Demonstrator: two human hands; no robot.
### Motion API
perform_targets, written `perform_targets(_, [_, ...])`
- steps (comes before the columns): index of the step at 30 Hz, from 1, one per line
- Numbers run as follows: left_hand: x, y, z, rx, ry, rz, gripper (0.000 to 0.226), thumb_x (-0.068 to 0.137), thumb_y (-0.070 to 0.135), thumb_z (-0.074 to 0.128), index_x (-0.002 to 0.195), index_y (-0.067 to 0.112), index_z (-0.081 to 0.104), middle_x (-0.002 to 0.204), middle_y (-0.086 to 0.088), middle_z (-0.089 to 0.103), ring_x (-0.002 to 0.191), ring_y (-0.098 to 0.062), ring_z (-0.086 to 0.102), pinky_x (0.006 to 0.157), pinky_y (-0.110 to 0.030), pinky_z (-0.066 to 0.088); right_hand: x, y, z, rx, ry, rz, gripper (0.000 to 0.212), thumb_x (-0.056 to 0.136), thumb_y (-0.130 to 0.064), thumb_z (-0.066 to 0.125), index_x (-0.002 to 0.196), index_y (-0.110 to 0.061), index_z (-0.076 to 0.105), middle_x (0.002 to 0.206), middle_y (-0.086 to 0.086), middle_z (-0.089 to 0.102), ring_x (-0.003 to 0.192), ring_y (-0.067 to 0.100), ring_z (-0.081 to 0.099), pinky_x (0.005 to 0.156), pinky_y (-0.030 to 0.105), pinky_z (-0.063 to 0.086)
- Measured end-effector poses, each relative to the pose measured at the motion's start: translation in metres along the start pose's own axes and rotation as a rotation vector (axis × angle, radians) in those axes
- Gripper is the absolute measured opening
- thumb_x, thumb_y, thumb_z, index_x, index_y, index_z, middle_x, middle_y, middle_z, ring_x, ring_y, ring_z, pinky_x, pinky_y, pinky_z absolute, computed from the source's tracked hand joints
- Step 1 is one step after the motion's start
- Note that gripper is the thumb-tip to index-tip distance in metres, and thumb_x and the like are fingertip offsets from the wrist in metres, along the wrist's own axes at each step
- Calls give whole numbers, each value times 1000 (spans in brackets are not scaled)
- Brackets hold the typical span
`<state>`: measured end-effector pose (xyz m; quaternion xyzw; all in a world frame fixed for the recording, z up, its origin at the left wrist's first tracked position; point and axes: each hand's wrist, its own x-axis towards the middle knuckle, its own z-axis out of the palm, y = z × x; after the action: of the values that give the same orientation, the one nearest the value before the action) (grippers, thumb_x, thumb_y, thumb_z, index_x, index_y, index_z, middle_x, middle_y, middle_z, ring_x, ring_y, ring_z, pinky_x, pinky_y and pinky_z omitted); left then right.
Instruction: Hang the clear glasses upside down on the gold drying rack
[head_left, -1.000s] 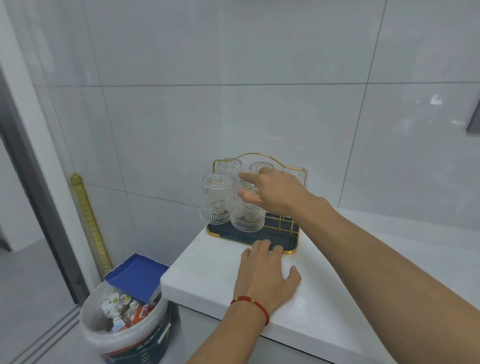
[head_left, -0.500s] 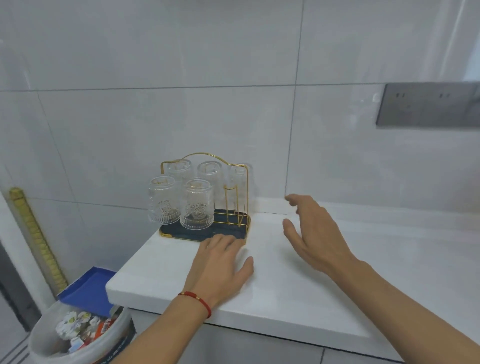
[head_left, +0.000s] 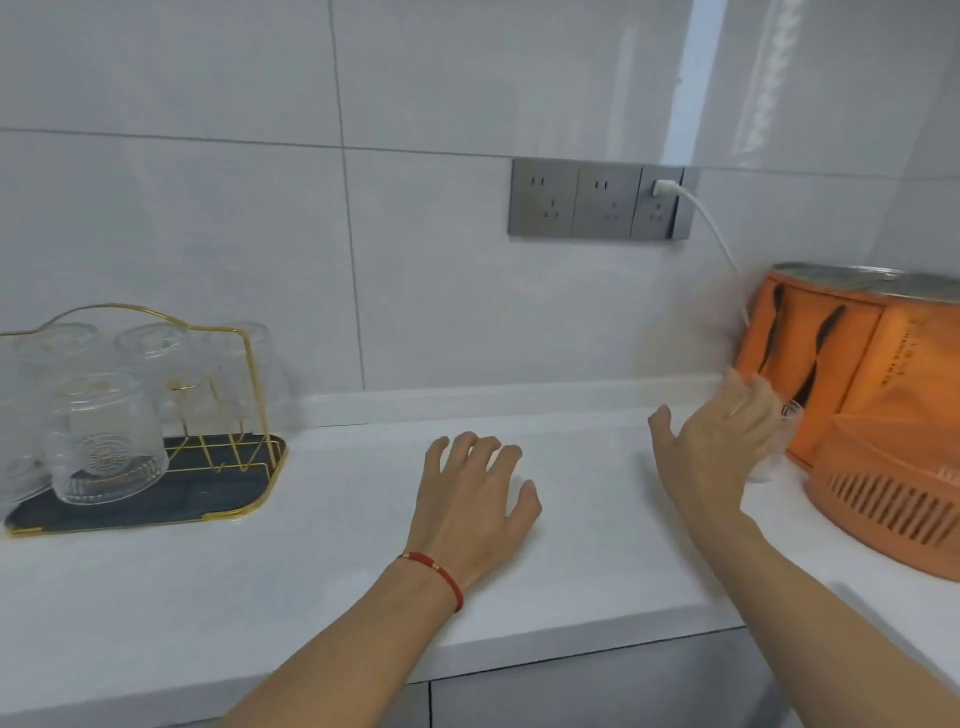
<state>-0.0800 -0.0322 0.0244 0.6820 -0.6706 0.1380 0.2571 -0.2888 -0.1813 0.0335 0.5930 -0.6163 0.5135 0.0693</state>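
Several clear glasses (head_left: 106, 439) hang upside down on gold drying rack (head_left: 249, 384), at 9 o'clock on white countertop (head_left: 322, 551). Left hand (head_left: 475, 506) lies flat on countertop at centre, fingers spread, empty. Right hand (head_left: 719, 441) at 3 o'clock, blurred, fingers around one more clear glass (head_left: 776, 447) just beside orange appliance (head_left: 872, 415); firmness of grip cannot be told.

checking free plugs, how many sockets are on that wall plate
3, side by side on the grey wall plate: left socket and middle socket free, right socket holding a white plug.
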Motion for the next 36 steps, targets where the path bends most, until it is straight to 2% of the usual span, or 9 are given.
perform_targets(3, [-1,2,14,-36,-48,14,50,94,46,36,131,20,57,134,2,58,131,-23,42,115,-44,27,7,23,14,14,12,150,97,90,-28,74,160,1,13,163,37,12,151,53,14,123,60,18])
perform_targets(7, [-2,-5,19,-117,-43,-9,51,91,45,41,131,19,57,133,3,58,129,-22,43,112,-40,30,16,40,29,158,106,281,116,86,-23,81,162,1,-3,165,34,14,151,50,21,124,53,21])
perform_targets(14, [-1,-5,23,-202,-30,-30,48,89,42,48,131,21,55,127,6,60,124,-17,44,107,-32,32,30,58,33,157,26,516,98,86,-21,80,158,0,17,149,35,40,132,54,44,111,58,37])
perform_targets(19, [-3,-3,18,-307,-31,-38,56,88,50,49,140,27,47,131,12,55,129,-11,42,107,-29,33,-5,18,13,349,-284,-78,89,78,-32,85,150,-11,36,137,13,48,119,28,54,100,42,49])
perform_targets(23, [-5,-5,9,-653,-70,-92,81,81,63,58,151,53,19,140,29,41,114,1,51,94,-18,45,-47,-29,-10,306,-555,-674,96,69,-40,80,150,-35,29,125,-1,37,85,29,64,70,36,57])
perform_targets(26, [-5,-5,-1,-782,41,-132,64,82,55,64,140,58,37,130,21,52,89,-10,59,81,-20,49,-71,-53,-16,301,-566,-894,95,71,-36,78,151,-40,28,124,1,39,91,25,58,70,31,53])
perform_targets(31, [-20,-20,-23,-964,202,-296,42,84,49,66,125,49,56,110,13,61,78,-18,60,73,-38,55,-96,-66,-24,756,-852,-398,84,87,-61,69,155,-47,22,150,-13,40,138,1,44,111,19,39])
perform_targets(33, [-30,-31,-36,-1034,200,-332,44,86,50,65,128,47,55,116,0,61,83,-22,66,67,-38,60,-106,-82,-29,992,-1131,-95,62,91,-72,54,147,-57,30,138,-15,65,123,12,66,110,37,46])
perform_targets(36, [-52,-53,-54,-1100,170,-348,53,86,58,62,136,48,49,119,7,60,90,-3,68,69,-22,57,-116,-119,-33,1098,-1165,51,48,92,-68,54,135,-50,47,116,3,75,95,25,78,97,48,58])
